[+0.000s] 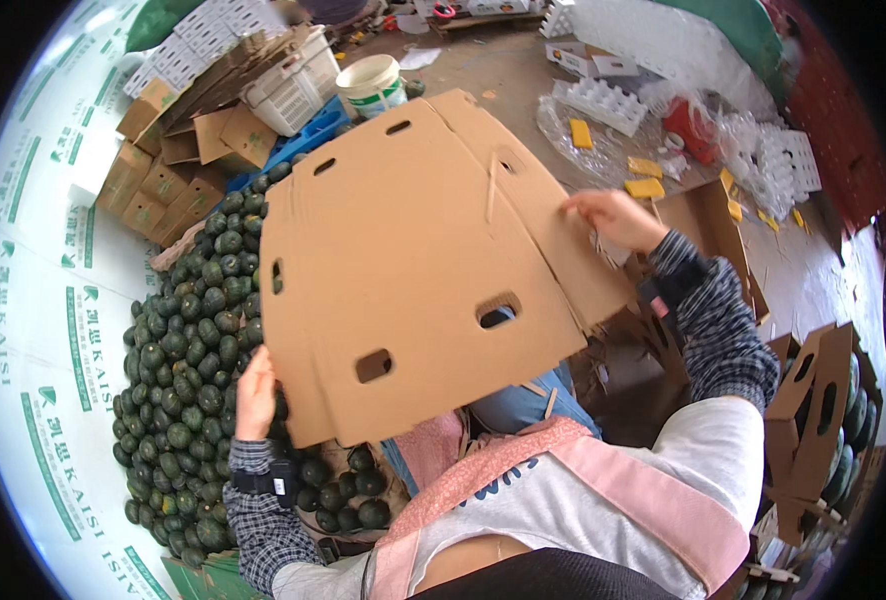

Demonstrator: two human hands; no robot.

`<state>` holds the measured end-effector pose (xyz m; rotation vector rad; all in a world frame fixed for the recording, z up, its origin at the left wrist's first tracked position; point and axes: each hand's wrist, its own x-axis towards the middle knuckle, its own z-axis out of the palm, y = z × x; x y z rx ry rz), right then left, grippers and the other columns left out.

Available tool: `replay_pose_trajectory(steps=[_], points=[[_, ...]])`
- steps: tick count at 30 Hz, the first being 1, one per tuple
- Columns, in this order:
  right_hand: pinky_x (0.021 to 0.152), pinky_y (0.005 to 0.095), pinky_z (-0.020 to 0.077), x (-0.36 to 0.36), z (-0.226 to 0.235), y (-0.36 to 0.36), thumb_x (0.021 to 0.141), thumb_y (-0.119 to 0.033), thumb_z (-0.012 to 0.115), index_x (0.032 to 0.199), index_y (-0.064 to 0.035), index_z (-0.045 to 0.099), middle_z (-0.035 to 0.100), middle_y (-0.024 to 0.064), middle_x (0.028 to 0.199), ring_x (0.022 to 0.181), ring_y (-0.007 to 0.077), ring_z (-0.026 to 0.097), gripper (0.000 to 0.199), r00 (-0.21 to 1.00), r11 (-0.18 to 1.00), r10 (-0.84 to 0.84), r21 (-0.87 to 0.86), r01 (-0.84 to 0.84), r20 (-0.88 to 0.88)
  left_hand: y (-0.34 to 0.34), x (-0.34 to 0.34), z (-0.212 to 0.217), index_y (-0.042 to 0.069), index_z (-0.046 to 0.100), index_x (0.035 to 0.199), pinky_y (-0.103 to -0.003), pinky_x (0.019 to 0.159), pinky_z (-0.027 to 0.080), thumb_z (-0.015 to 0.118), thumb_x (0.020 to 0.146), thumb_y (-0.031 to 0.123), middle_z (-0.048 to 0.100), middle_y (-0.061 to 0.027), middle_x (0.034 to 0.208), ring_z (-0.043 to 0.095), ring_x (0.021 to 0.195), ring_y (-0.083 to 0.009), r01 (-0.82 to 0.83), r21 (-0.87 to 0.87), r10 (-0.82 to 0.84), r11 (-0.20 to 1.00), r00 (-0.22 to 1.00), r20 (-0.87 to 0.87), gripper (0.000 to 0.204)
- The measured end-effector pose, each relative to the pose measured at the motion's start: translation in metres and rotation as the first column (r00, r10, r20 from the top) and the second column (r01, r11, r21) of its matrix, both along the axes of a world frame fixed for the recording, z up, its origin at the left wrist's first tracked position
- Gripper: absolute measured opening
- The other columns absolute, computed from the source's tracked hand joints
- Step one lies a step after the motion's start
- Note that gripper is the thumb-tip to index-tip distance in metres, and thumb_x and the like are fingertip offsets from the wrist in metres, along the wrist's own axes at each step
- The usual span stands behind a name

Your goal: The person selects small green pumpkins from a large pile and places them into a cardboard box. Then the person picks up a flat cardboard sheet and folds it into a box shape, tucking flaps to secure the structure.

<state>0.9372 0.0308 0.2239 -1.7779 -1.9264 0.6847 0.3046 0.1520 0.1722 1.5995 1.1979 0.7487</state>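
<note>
A large flat brown cardboard box blank (413, 260) with several cut-out slots fills the middle of the view, held up in front of me. My left hand (255, 395) grips its lower left edge. My right hand (618, 218) holds its right edge, fingers curled on the flap. Both forearms wear dark checked sleeves, and a pink apron shows below the cardboard.
A heap of dark green round fruits (188, 370) lies at my left. Folded cardboard boxes (168, 170), a white basket (293, 85) and a white bucket (371, 82) stand behind. White foam trays (603, 100) and yellow sponges (645, 186) lie at the right. A filled carton (823, 410) stands at far right.
</note>
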Motion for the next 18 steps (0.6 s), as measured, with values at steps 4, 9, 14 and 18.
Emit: replay_pose_trajectory(steps=[4,9,14,18], points=[[0.081,0.0243,0.0468,0.004,0.025,-0.011,0.086,0.003,0.05,0.115,0.0006,0.062,0.064,0.0031,0.106,0.096,0.0121,0.059,0.031,0.823,0.949,0.113,0.306,0.076,-0.556,-0.02,0.024,0.07,0.001,0.042,0.141,-0.031,0.099,0.047,0.054,0.091,-0.003,0.051,-0.0147,0.138,0.054,0.12,-0.0197,0.006,0.254,-0.016,0.967,0.999,0.037,0.052],[0.074,0.0217,0.0409,-0.033,0.034,0.026,0.097,-0.014,0.057,0.095,0.0015,0.063,0.057,-0.0048,0.089,0.079,0.0065,0.05,0.017,0.651,0.566,0.251,0.654,0.502,-0.716,0.004,0.03,0.076,-0.001,0.054,0.119,-0.034,0.09,0.051,0.058,0.095,0.011,0.056,-0.0096,0.114,0.057,0.105,-0.0205,-0.37,0.412,0.183,0.833,0.886,0.426,0.027],[0.063,0.0217,0.0326,-0.083,0.012,-0.011,0.096,-0.013,0.056,0.08,-0.0036,0.055,0.044,-0.0082,0.074,0.07,0.0044,0.04,0.019,0.518,0.63,0.176,0.5,0.594,-0.837,-0.037,0.038,0.034,-0.004,0.039,0.138,-0.041,0.094,0.05,0.056,0.097,0.025,0.045,-0.0202,0.135,0.052,0.117,-0.0271,-0.215,0.856,0.385,0.47,0.922,0.021,0.053],[0.104,0.0443,0.034,-0.088,-0.001,-0.083,0.077,-0.019,0.077,0.069,-0.0076,0.062,0.047,0.0028,0.066,0.072,0.0212,0.05,0.02,0.96,0.756,0.186,0.655,-0.002,-0.211,-0.11,0.034,0.007,-0.002,0.043,0.134,-0.043,0.09,0.052,0.059,0.093,0.034,0.045,-0.021,0.136,0.052,0.118,-0.0327,-0.378,0.062,0.278,0.924,0.774,0.568,0.056]])
